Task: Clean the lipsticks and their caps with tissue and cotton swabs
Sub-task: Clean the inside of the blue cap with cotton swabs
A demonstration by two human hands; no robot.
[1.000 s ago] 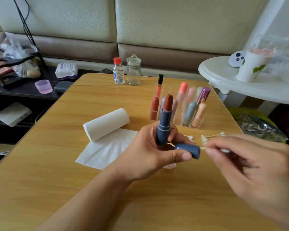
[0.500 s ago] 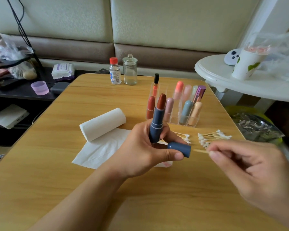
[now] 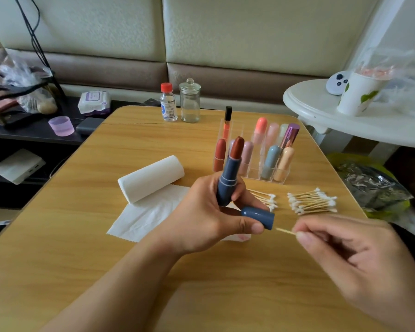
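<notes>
Left hand (image 3: 201, 219): fingers curled, gripping two items at once. Blue lipstick (image 3: 229, 177), uncapped, brown-red bullet extended, stands upright between the upper fingers. Blue cap (image 3: 258, 217) lies sideways, pinched between thumb and fingers, open end facing right.

Right hand (image 3: 352, 257): thumb and fingertips pinching a cotton swab (image 3: 285, 231) by its wooden stick; the stick's free end sits just beside the cap's mouth; whether it enters cannot be told.

Wooden table (image 3: 106, 271) holds: tissue roll (image 3: 151, 182) with unrolled sheet under the left hand; two piles of cotton swabs (image 3: 312, 201) just beyond the hands; clear organizer (image 3: 256, 152) of capped lipsticks behind; small bottle (image 3: 168, 103) and glass jar (image 3: 189, 101) at far edge.
</notes>
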